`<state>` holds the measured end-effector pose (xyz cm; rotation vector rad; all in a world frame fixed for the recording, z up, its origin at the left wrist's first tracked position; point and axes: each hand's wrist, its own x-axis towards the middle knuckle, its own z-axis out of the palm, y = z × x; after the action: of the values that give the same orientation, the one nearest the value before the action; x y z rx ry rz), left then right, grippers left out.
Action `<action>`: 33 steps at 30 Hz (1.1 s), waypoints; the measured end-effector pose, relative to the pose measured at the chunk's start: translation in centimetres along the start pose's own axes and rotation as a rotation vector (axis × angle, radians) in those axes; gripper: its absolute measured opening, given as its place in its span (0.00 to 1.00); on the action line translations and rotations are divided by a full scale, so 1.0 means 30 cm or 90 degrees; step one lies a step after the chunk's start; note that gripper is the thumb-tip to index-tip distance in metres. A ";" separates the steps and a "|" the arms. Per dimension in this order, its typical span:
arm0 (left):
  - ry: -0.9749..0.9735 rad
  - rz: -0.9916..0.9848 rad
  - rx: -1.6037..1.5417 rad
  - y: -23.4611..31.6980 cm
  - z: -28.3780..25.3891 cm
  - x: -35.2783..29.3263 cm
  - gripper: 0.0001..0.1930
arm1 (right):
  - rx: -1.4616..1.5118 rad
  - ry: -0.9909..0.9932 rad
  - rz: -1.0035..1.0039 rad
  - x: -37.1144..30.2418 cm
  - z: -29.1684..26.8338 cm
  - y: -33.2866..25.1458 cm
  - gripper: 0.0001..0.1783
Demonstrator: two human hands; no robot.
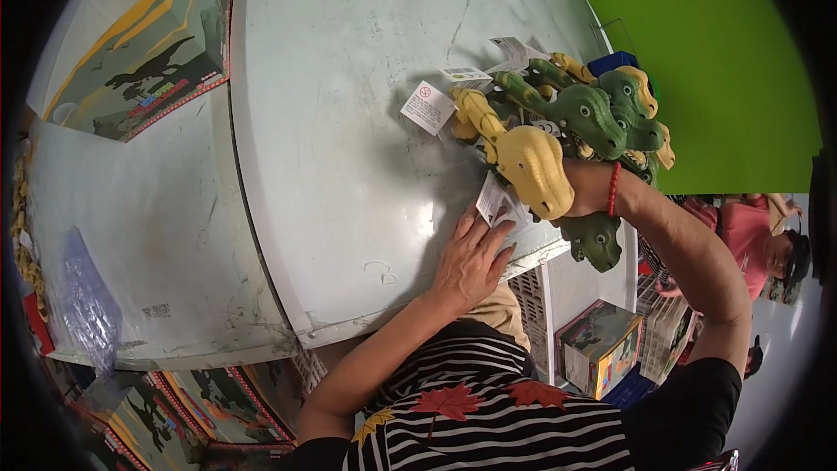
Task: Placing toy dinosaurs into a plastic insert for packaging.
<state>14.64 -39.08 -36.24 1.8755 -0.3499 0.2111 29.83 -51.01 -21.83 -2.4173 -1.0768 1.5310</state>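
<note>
Several toy dinosaurs with white paper tags lie bunched at the right side of the pale table [349,113]. Nearest me is a yellow toy dinosaur [532,166], its head toward the table's front edge. My right hand [582,181], a red bead bracelet at its wrist, reaches in beside this head; its fingers are hidden behind it. Below that wrist a dark green dinosaur head [595,241] pokes out past the edge. My left hand [471,255] rests on the table with its fingers stretched out, the fingertips by a white tag [493,197] under the yellow head.
A printed dinosaur box [166,61] stands at the far left. Clear plastic wrap [87,296] lies on the left table section. More boxes [597,344] and white plastic crates [530,310] sit below the table. A bright green surface [706,61] adjoins on the right, with a person in pink [745,240] nearby.
</note>
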 end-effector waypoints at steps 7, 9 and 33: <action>0.044 0.017 0.011 0.007 -0.010 0.005 0.19 | 0.068 0.112 -0.117 -0.004 0.012 0.019 0.20; 0.063 0.023 0.017 0.013 -0.022 0.008 0.17 | 0.052 0.121 -0.119 0.006 0.017 0.032 0.20; 0.078 -0.165 0.062 0.035 -0.234 -0.008 0.09 | 0.216 -0.075 0.170 0.122 -0.032 0.054 0.17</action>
<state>14.24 -32.73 -33.10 1.9724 -0.0117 0.1688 32.37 -49.76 -24.81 -2.3249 -0.4665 1.7842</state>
